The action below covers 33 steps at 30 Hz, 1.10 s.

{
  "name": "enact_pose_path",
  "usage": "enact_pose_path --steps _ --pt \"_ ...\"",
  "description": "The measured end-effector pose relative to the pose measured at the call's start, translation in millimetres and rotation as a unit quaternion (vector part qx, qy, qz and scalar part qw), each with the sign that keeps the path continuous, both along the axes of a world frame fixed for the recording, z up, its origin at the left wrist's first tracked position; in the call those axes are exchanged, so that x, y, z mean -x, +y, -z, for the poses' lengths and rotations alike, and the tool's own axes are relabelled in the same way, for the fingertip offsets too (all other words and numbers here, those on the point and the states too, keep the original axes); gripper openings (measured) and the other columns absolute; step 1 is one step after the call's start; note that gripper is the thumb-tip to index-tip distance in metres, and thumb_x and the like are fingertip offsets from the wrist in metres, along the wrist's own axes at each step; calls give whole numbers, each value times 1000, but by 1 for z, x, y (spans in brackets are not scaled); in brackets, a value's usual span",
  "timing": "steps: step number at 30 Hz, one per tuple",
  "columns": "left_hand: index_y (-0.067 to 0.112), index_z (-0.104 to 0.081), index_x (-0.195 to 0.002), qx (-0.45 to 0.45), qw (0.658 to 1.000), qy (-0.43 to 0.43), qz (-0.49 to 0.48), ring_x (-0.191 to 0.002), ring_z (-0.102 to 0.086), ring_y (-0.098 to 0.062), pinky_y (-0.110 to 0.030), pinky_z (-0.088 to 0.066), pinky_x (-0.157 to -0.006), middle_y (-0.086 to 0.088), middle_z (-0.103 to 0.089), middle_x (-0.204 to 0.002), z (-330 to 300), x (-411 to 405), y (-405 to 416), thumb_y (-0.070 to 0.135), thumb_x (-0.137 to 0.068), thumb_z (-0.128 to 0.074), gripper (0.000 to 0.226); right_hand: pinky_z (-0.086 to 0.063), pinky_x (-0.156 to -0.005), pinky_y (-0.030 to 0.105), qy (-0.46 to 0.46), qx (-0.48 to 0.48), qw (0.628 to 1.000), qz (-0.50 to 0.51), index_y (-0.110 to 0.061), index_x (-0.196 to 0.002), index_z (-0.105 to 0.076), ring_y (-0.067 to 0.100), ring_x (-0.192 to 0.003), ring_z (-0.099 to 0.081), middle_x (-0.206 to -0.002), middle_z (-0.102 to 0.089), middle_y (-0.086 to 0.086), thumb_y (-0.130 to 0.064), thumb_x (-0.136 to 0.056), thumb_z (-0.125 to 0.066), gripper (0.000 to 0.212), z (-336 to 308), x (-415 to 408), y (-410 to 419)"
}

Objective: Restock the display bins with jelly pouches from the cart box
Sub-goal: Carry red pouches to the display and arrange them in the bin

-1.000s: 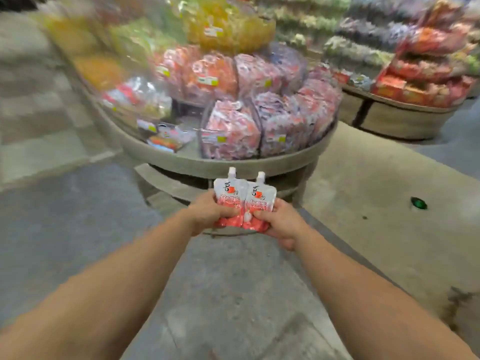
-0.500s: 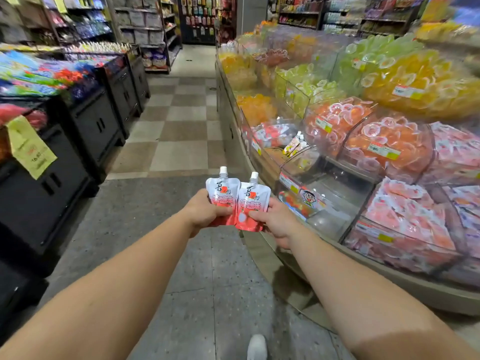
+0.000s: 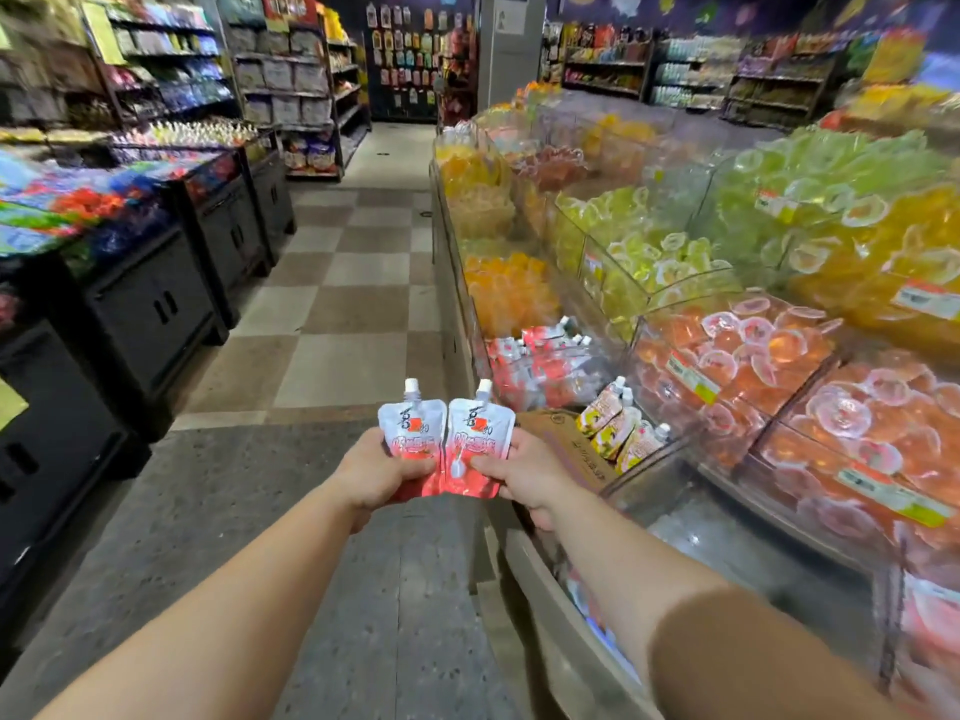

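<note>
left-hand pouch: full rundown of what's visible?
The left pouch is a glossy spouted pouch, white on top and red below, with dark script, a small red square and a white screw cap. It is upright, front toward the camera. The left hand grips its lower half. Its right edge meets the right pouch.

Pouches (image 3: 447,449): white tops, red bottoms
Floor (image 3: 337,304): tan-and-cream checks
Cabinets (image 3: 150,304): black
Jelly cups (image 3: 753,350): orange

Shop: goods shelves (image 3: 291,75), jelly bins (image 3: 727,366)
</note>
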<state>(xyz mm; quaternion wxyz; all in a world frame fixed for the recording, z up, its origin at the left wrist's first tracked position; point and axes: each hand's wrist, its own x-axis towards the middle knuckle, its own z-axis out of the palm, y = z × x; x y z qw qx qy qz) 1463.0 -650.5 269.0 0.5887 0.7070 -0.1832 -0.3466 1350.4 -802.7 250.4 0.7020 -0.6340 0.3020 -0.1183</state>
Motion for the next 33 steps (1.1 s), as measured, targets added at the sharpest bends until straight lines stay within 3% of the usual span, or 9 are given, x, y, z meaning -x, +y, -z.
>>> enact_pose_path --steps 4,14,16,18,19,23,25,29,33 --pt "10 -67 -93 3 1000 -12 27 -64 -66 -15 -29 -53 -62 -7 -70 -78 3 -60 -42 -4 -82 -69 18 -55 -91 45 3 2 1000 26 -16 -110 -65 23 -98 -69 -110 -72 8 2 -83 -69 33 10 -49 -36" --pt "11 -67 -96 2 988 -33 150 -75 -68 -17 -30 -54 -72 -4 -74 -85 0 -245 -137 -11 -82 -66 26 -53 -93 44 -39 8 990 136 -19 -98 -64 22 -91 -68 -108 -69 10 9 -84 -64 31 8 -207 -97" --pt "12 -66 -97 -1 983 -56 172 -73 -68 -13 -24 -54 -67 -2 -73 -84 -7 -285 -157 -11 -81 -67 28 -57 -82 38 -49 5 985 166 -17 -94 -64 15 -77 -66 -100 -68 11 12 -86 -60 31 2 -237 -109" --pt "11 -65 -99 -10 979 -79 190 -71 -67 -11 -18 -52 -62 -4 -72 -86 -15 -314 -179 -8 -81 -69 27 -55 -59 25 -37 27 977 209 -15 -91 -66 7 -61 -64 -86 -70 7 9 -83 -63 26 -1 -257 -122" --pt "10 -65 -100 -14 976 -85 200 -72 -67 -12 -18 -52 -61 -5 -72 -88 -16 -325 -191 -8 -81 -69 27 -55 -56 28 -20 43 969 243 -15 -89 -68 9 -61 -65 -81 -71 5 3 -79 -68 21 -1 -263 -129" --pt "10 -67 -95 -28 956 -107 272 -69 -67 -11 -22 -54 -67 -8 -72 -86 -14 -342 -247 -7 -81 -69 22 -59 -75 51 4 20 928 373 -16 -92 -66 30 -79 -70 -85 -72 11 -6 -73 -77 24 11 -268 -169" --pt "8 -68 -95 -30 945 -117 305 -75 -67 -16 -31 -56 -77 -13 -72 -90 -13 -343 -280 -5 -81 -70 19 -59 -78 49 15 6 905 425 -22 -94 -64 27 -81 -70 -86 -73 7 -10 -74 -77 27 13 -265 -193" --pt "4 -66 -102 -22 934 -140 328 -53 -62 1 -11 -46 -50 -9 -68 -82 -12 -344 -337 -5 -82 -70 22 -59 -78 50 47 -32 847 528 -25 -92 -64 26 -82 -70 -88 -72 4 -20 -71 -80 26 31 -262 -251" --pt "19 -65 -96 -42 929 -143 337 -71 -68 -6 -18 -51 -66 -2 -72 -87 -6 -362 -379 4 -78 -77 27 -59 -76 46 69 -61 810 579 -23 -88 -63 27 -78 -70 -84 -71 5 -24 -71 -81 25 49 -272 -290"
